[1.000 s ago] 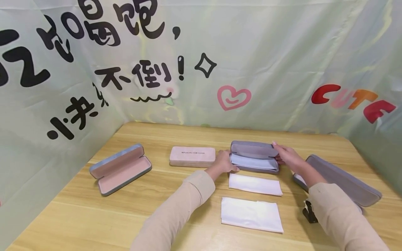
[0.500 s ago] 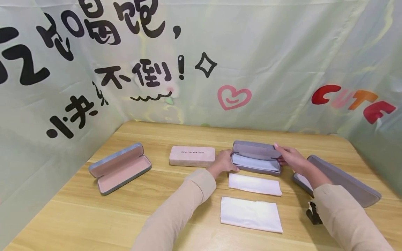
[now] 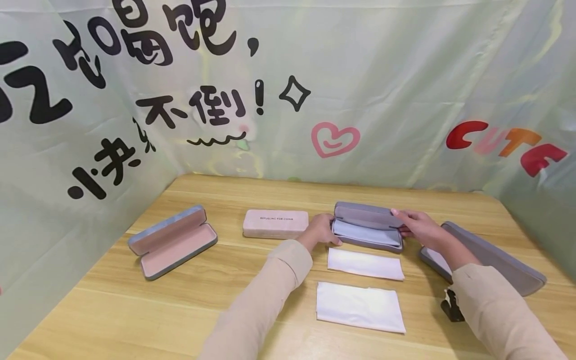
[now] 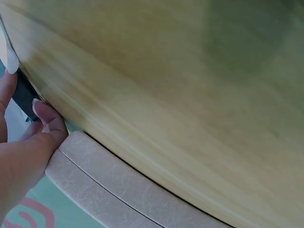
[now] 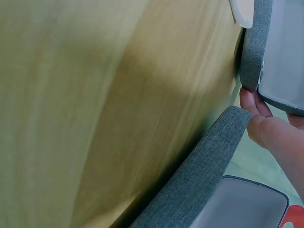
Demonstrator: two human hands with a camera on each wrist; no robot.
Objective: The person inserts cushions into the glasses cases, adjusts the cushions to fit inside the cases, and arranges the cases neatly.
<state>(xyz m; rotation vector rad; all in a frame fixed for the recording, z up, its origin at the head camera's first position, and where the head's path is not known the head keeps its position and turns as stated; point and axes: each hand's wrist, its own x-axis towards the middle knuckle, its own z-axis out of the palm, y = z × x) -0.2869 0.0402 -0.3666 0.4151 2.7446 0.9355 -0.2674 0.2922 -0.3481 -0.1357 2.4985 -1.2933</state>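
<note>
Between my hands on the wooden table, a grey glasses case (image 3: pixel 369 215) stands with its lid up. A folded pale-blue cloth (image 3: pixel 365 233) lies inside it. My left hand (image 3: pixel 320 231) grips the case's left end, thumb at the front corner. My right hand (image 3: pixel 422 230) holds the right end, with the thumb against the lid and the other fingers lower at the base (image 5: pixel 251 57). Two folded white cloths, a narrow one (image 3: pixel 365 264) and a wider one (image 3: pixel 360 307), lie in front of the case.
A closed pink glasses case (image 3: pixel 275 223) sits beside my left hand. Farther left, a blue case with pink lining (image 3: pixel 175 245) lies open. Another open grey case (image 3: pixel 499 260) stands behind my right forearm, near a small black object (image 3: pixel 452 306). Printed fabric (image 3: pixel 396 100) hangs behind the table.
The grey case between my hands has shifted slightly to the right, and my right hand moved right with it. Both hands stay at its ends; over the last half second they barely move.
</note>
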